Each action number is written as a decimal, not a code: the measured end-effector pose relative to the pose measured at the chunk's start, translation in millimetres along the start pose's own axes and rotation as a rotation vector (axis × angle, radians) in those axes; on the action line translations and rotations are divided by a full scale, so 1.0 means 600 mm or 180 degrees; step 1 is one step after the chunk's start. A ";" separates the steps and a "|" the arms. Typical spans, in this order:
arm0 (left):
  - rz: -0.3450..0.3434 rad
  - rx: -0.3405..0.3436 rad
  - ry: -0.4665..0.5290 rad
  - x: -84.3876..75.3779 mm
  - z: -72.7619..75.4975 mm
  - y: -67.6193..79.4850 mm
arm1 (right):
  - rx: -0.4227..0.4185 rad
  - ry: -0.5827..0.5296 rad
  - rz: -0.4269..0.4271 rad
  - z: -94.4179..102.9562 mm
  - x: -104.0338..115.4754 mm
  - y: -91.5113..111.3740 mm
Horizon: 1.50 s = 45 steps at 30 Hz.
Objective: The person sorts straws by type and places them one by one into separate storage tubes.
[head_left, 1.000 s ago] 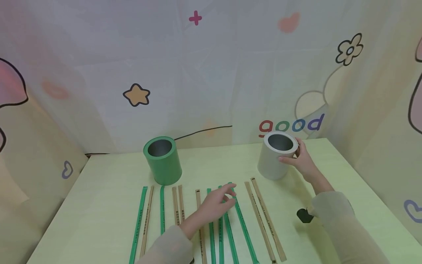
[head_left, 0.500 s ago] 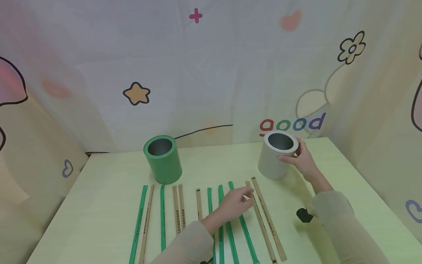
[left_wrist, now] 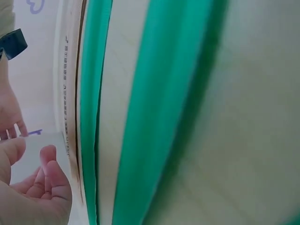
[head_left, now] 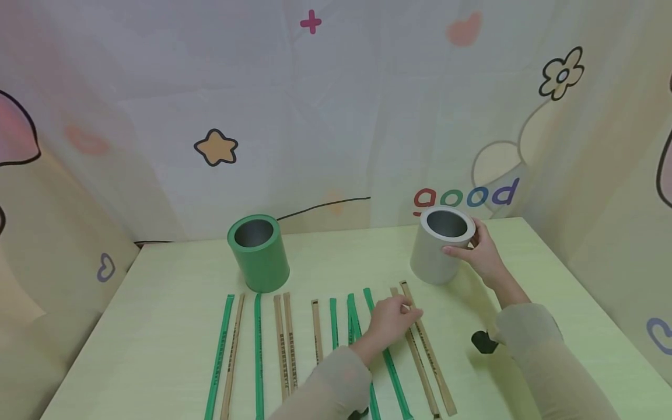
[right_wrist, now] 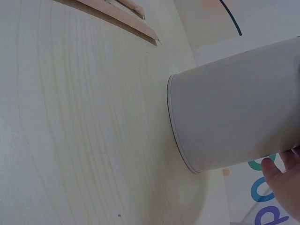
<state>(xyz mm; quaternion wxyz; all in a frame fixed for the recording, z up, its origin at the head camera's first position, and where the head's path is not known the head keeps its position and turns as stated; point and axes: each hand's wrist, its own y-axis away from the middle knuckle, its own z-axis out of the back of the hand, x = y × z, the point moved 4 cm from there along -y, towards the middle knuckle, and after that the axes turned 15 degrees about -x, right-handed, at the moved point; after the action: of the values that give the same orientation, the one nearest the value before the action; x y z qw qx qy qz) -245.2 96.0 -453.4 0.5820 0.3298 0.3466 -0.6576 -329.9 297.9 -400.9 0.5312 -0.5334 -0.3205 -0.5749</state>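
My right hand (head_left: 485, 256) grips the upper right side of a white cylindrical container (head_left: 433, 259), thumb in front and fingers behind it. The container stands upright on the table with its dark inside showing. My left hand (head_left: 391, 321) hovers over two long thin brown paper-wrapped sticks (head_left: 427, 356) with printed letters. In the left wrist view the thumb and fingers (left_wrist: 58, 180) stand apart with nothing between them. Just left of that hand lies a green wrapped stick (head_left: 396, 382), partly covered by it.
A green cylindrical container (head_left: 262, 262) stands upright at the back left of the pale table (head_left: 131, 326). Several more green and brown wrapped sticks (head_left: 283, 344) lie in a row in front of it. A printed curtain (head_left: 325, 128) hangs behind.
My left hand has moved right, from over the green sticks in the middle to over the brown pair on the right. The right hand stays on the white container.
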 end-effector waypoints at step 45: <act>-0.0157 -0.0087 -0.0680 0.020 -0.028 -0.016 | -0.0035 0.0187 0.0013 0.001 0.009 0.004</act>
<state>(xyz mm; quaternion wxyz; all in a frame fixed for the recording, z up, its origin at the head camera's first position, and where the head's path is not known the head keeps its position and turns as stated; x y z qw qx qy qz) -255.4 104.3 -471.8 0.6037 0.2412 0.2996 -0.6983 -326.4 296.7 -396.3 0.5386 -0.5198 -0.3005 -0.5910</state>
